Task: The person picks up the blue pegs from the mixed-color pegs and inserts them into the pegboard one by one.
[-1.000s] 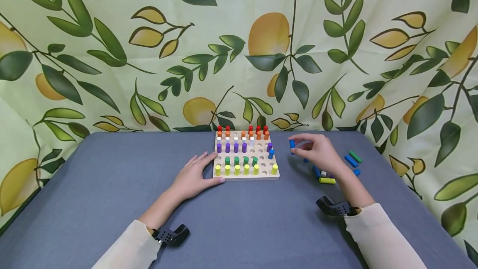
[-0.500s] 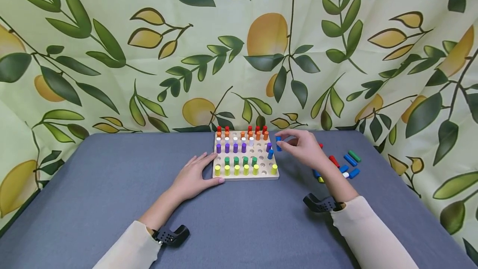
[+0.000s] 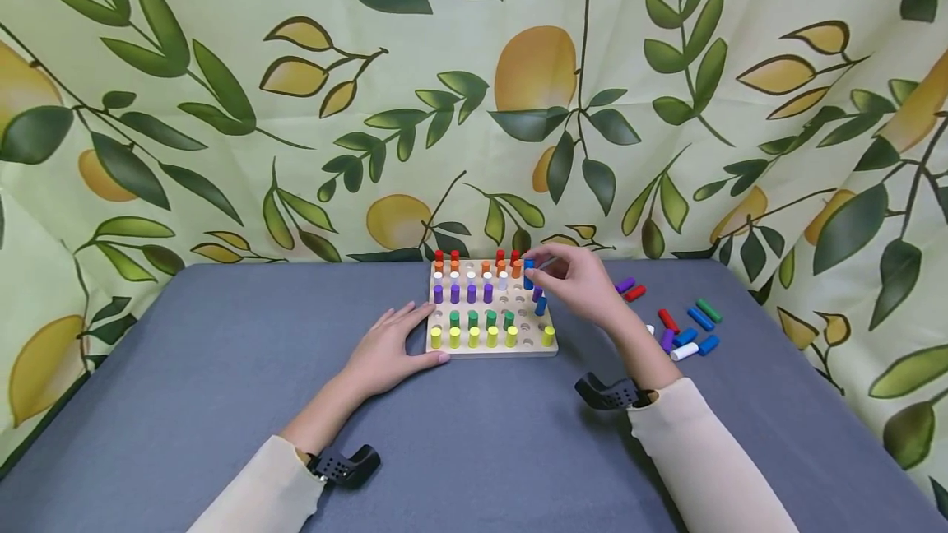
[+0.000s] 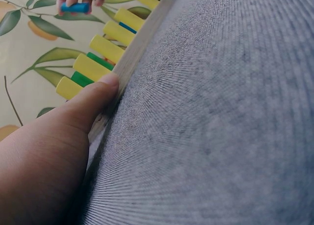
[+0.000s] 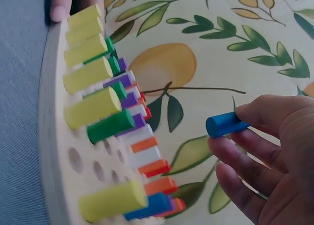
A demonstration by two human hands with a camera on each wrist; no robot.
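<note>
A wooden pegboard (image 3: 489, 354) carries rows of upright pegs: yellow in front, then green, purple, white, orange and red behind. One blue peg (image 3: 541, 306) stands near its right edge. My left hand (image 3: 388, 348) rests at the board's left side, fingers straight, its thumb (image 4: 100, 95) along the front edge. Over the board's back right part, my right hand (image 3: 573, 282) pinches another blue peg (image 5: 223, 125) between thumb and fingertips. That peg is upright and above the pegs in the right wrist view. Bare holes (image 5: 76, 159) show between the yellow pegs and behind them.
Loose pegs lie on the grey-blue cloth to the right, among them a green peg (image 3: 708, 310), a red peg (image 3: 668, 321) and a white peg (image 3: 685, 351). My right forearm covers part of that pile. A leaf-patterned curtain (image 3: 415, 130) hangs behind the table.
My right hand has carried the blue peg leftward from beside the loose pile to over the board's back right, uncovering more loose pegs. My left hand stays at the board.
</note>
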